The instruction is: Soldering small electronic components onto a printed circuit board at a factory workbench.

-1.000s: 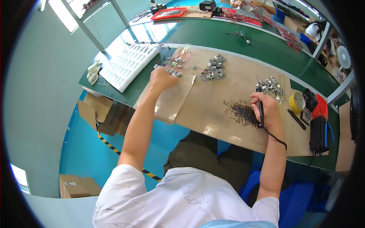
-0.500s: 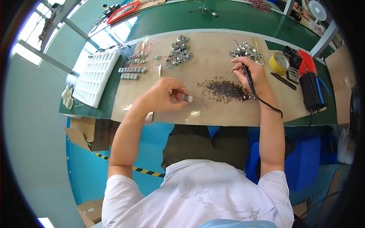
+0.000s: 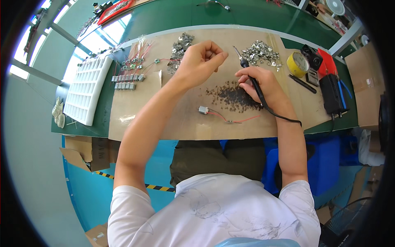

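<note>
My right hand (image 3: 265, 84) grips a soldering iron (image 3: 256, 87) like a pen, its tip pointing up beside a pile of small silver metal pieces (image 3: 261, 52). My left hand (image 3: 200, 64) is raised over the brown covered worktop, fingers curled and thumb pressed in; whatever they pinch, if anything, is hidden. A small silver motor (image 3: 203, 110) lies below it, with red and black wires running to a small part (image 3: 228, 121). Between the motor and my right hand spreads a heap of tiny dark brown pieces (image 3: 238, 98).
Wired motors (image 3: 125, 85) stand in rows at left, beside a white compartment tray (image 3: 88, 88). Another metal heap (image 3: 177, 51) lies behind my left hand. At right are yellow tape (image 3: 297, 64), a black tool (image 3: 302, 83), a black power unit (image 3: 333, 96) and a red container (image 3: 327, 61).
My left hand has let go of the wired motor, which now lies on the worktop, and has moved up and right. The soldering iron's tip has shifted left. The whole view has moved slightly.
</note>
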{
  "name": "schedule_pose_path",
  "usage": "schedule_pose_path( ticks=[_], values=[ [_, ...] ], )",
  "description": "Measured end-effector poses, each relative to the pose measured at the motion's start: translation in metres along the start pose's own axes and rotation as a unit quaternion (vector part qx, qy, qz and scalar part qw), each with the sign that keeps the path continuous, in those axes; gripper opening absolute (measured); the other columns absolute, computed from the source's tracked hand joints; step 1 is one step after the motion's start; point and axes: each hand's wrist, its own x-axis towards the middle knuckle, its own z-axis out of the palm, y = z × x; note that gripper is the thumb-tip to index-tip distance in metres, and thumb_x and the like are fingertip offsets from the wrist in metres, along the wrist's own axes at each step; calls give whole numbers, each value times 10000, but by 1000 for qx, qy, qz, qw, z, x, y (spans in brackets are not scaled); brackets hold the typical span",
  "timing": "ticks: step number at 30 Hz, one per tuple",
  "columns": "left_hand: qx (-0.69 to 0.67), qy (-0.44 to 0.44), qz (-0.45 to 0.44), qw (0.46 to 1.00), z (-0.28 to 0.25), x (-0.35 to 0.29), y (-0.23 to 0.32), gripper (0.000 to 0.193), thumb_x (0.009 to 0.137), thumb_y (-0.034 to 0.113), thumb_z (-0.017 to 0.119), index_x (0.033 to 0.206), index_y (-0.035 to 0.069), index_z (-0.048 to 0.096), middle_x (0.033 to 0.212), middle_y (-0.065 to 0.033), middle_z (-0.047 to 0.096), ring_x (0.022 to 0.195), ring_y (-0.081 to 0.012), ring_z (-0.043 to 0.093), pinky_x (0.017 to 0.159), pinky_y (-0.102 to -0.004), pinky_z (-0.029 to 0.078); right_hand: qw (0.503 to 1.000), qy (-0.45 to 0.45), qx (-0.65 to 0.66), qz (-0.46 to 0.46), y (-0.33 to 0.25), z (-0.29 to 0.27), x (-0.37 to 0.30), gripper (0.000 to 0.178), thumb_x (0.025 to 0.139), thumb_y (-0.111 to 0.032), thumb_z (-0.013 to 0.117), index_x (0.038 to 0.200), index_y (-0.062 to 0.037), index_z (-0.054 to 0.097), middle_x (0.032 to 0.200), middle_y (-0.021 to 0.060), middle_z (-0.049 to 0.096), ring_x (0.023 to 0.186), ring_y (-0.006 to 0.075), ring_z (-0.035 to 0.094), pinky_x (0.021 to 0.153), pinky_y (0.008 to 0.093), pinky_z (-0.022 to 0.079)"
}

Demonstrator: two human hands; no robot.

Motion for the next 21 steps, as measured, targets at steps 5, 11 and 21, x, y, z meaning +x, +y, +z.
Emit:
schedule_pose_path(
  ticks=[5, 11, 21],
  values=[
    [-87, 61, -75, 992, 21, 2, -42, 147, 981, 158, 724, 975, 22, 667, 706, 19, 637, 601, -27, 527, 530, -202, 384, 1000, 5, -11, 3, 3, 0, 1, 317, 812, 57, 757, 1098, -73, 711, 882, 113, 717, 835, 280, 712, 774, 365, 574],
    [-35, 69, -25, 997, 27, -2, -51, 137, 983, 121, 721, 983, -10, 680, 741, 9, 651, 641, -38, 580, 562, -203, 437, 1000, 3, -2, 31, -1, 0, 1, 324, 814, 54, 766, 1110, -63, 709, 902, 125, 723, 845, 276, 729, 765, 357, 574],
    [10, 102, -54, 993, 31, -5, -44, 189, 943, 170, 759, 949, -11, 709, 746, -54, 707, 663, -110, 650, 629, -282, 533, 973, 200, 20, 111, -40, 7, -43, 378, 1065, -95, 604, 1437, -25, 595, 926, 48, 784, 656, 55, 622, 568, 204, 507]
  ],
)
